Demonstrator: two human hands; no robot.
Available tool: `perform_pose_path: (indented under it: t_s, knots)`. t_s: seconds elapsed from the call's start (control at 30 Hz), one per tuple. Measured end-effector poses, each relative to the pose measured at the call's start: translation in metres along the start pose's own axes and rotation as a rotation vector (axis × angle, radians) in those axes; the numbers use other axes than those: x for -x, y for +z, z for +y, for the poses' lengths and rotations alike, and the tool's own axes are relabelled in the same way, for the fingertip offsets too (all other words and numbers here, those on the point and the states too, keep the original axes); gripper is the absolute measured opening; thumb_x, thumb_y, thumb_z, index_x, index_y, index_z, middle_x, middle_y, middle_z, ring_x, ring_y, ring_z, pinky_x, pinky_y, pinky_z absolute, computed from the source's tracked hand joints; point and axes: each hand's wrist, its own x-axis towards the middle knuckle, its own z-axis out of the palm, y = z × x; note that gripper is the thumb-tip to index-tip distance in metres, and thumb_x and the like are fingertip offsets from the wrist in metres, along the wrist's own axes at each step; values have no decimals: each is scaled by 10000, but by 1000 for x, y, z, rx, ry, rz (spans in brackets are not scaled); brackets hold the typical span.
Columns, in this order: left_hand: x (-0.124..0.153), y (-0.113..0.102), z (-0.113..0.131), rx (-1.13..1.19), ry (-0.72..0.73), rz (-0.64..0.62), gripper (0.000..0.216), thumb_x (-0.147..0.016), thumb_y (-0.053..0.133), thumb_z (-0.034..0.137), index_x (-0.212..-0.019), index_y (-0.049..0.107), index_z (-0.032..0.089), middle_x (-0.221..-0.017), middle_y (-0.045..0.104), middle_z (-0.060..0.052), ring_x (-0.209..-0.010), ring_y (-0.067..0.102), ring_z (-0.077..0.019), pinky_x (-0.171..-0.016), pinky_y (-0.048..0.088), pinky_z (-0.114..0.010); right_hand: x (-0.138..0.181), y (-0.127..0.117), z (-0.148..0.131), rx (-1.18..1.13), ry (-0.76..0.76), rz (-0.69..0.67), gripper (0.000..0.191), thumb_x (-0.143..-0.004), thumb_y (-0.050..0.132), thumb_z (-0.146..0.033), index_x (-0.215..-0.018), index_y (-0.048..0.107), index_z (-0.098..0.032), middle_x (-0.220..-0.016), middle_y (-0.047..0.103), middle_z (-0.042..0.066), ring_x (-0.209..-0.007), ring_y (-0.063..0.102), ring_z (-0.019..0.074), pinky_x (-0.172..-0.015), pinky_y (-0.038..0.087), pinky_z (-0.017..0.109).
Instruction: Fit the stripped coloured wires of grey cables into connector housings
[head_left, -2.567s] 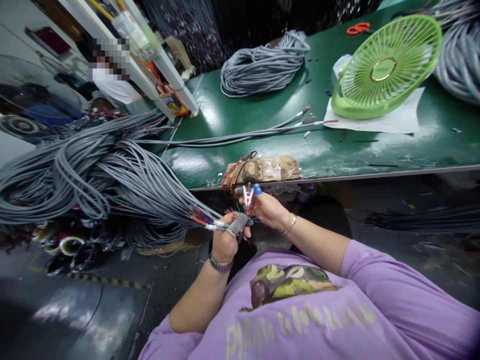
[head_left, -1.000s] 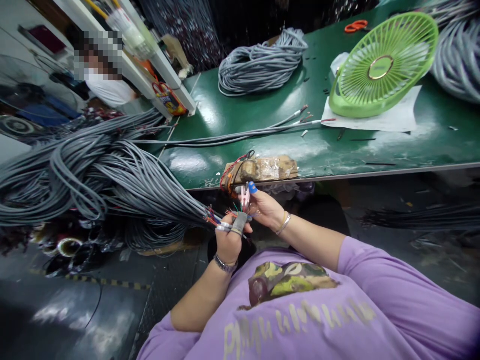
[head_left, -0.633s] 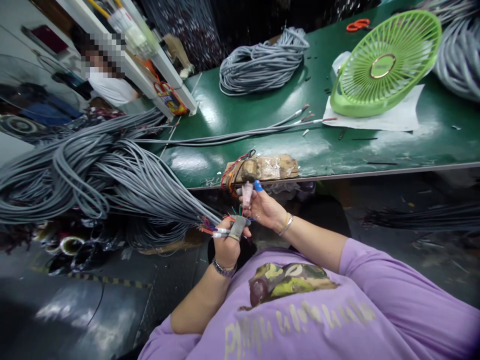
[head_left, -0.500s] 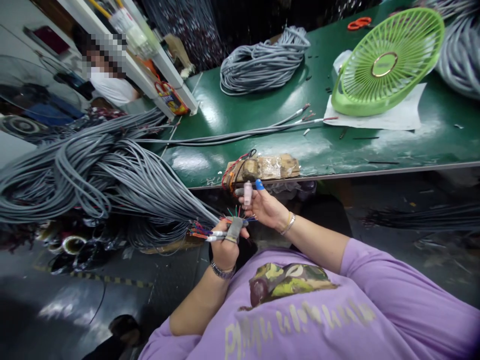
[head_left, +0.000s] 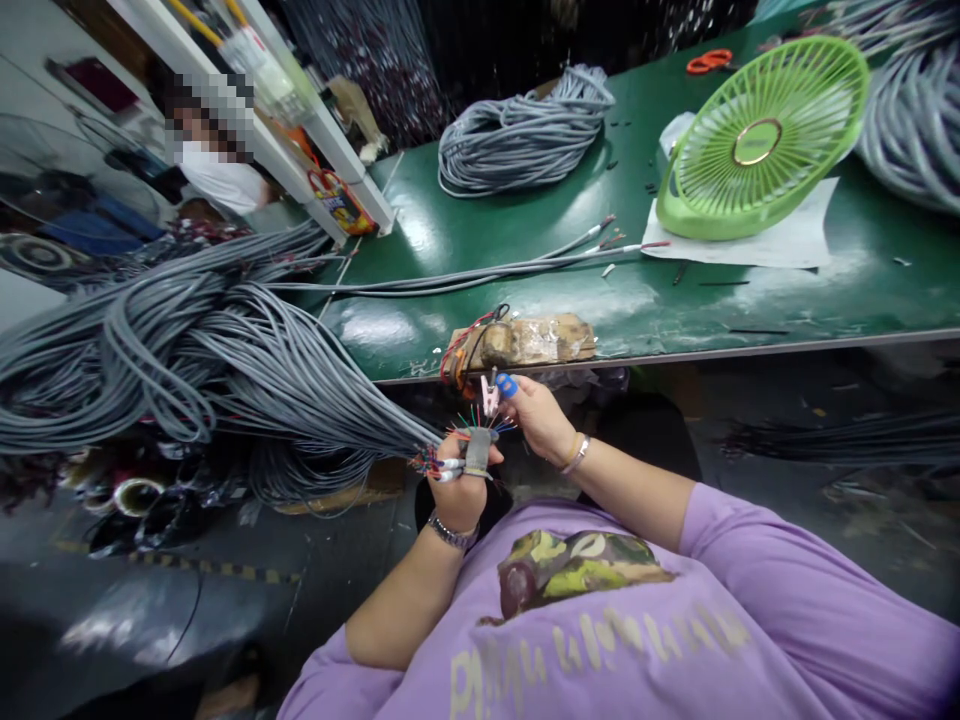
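Observation:
My left hand (head_left: 459,488) is closed around the end of a grey cable (head_left: 409,432), with a grey band or wrap across its fingers. Thin coloured wires (head_left: 481,424) fan out above that hand, and more coloured wire ends with white sleeves (head_left: 448,468) stick out at its left side. Just right of the wires, my right hand (head_left: 538,420) has blue covering on its thumb tip and pinches a small pale pink piece (head_left: 490,396), forked like a clip. Its other fingers are mostly hidden.
A taped wooden block (head_left: 551,340) sits at the edge of the green table (head_left: 637,310). Behind it are loose cable ends (head_left: 525,265), a coiled cable (head_left: 525,135), a green fan (head_left: 757,145) and orange scissors (head_left: 709,62). A large grey cable bundle (head_left: 150,340) spreads leftward.
My right hand's fingers have come together, and its thumb has moved down and left against the pink piece. My left hand has shifted slightly right and turned a little.

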Motion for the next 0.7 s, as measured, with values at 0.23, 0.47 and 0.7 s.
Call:
perform_pose_path:
  t_s: [0.23, 0.47, 0.7]
  knots:
    - [-4, 4, -1, 29, -22, -1, 221, -827, 593, 289, -640, 633, 179, -566, 645, -1, -548, 598, -127, -582, 469, -251, -8, 3, 3, -180, 181, -165, 539, -707, 647, -682, -765, 651, -146, -640, 580, 8, -553, 466, 94, -500, 348, 220]
    - [-5, 3, 7, -90, 39, -26, 233, -830, 582, 245, -608, 621, 184, -560, 648, 2, -547, 605, -125, -620, 476, -257, -9, 13, 0, -369, 261, -69, 423, -751, 702, -546, -748, 675, -123, -612, 597, -1, -521, 472, 77, -483, 367, 207]
    - [-4, 3, 13, -133, 44, -48, 292, -833, 570, 286, -557, 599, 198, -536, 638, -8, -542, 609, -141, -619, 492, -272, -5, 11, 2, -398, 301, -90, 421, -782, 666, -559, -785, 663, -138, -655, 615, 5, -546, 490, 83, -490, 366, 206]
